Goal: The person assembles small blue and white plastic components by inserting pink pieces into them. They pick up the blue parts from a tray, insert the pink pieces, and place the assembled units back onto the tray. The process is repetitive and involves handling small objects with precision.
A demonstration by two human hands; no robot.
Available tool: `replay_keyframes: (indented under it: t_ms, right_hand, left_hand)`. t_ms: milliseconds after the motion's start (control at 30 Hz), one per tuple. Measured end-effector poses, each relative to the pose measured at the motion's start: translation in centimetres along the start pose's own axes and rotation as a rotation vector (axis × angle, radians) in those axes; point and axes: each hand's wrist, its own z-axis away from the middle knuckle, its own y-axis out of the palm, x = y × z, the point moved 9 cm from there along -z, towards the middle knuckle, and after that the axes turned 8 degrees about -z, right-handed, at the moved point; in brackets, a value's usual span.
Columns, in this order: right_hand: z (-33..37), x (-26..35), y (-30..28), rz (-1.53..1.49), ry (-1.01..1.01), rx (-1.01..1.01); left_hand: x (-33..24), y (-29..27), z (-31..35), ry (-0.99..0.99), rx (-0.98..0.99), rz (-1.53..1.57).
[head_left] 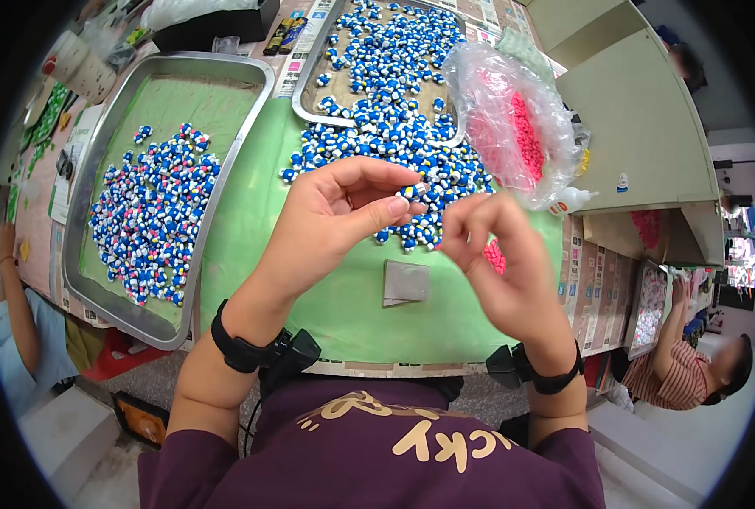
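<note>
Between the thumb and forefinger of my left hand point(331, 208) is a small blue-and-white figurine point(412, 192), held above the green mat point(343, 331). My right hand point(509, 267) hovers just to its right, thumb and fingers drawn together in a pinch and smeared by motion. What those fingers hold, if anything, I cannot make out. Partly behind the right hand lie small bright pink pieces point(494, 256) on the mat. A heap of similar blue-and-white figurines point(356, 140) spreads beyond both hands. Near the mat's middle sits a small grey block point(405, 283).
At left stands a metal tray point(192, 293) with many figurines carrying pink bits. Another metal tray point(305, 106) of figurines lies at the back. A clear plastic bag point(488, 110) of pink pieces and a white squeeze bottle point(571, 200) are right. Other people work at both sides.
</note>
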Motion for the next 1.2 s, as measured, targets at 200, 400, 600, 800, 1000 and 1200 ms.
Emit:
replay_keyframes:
  t_ms: [200,400,600,800,1000,1200]
  right_hand:
    - [-1.8,-1.2,-0.6,-0.270,-0.020,-0.221]
    - [-1.7,-1.1,-0.5,-0.153,-0.093,-0.282]
    - [-1.5,-1.6,0.4,-0.076,-0.079,-0.320]
    - [-1.3,-2.5,0.4,-0.106,-0.009,-0.292]
    - [-1.5,-3.3,-2.4,-0.278,0.097,-0.238]
    - [1.1,-5.2,-8.7,-0.013,0.201,-0.367]
  left_hand:
    - [0.7,-0.1,0.1,-0.028,-0.023,0.024]
    - [0.4,-0.1,0.1,-0.004,-0.055,0.056]
    - [-0.3,-0.3,0.6,0.106,-0.134,-0.015]
    - [-2.0,-0.2,1.2,0.298,-0.142,-0.239]
    - [-4.4,-1.1,1.6,0.450,-0.187,-0.269]
    - [-7.2,-11.7,3.8,0.576,-0.770,-0.321]
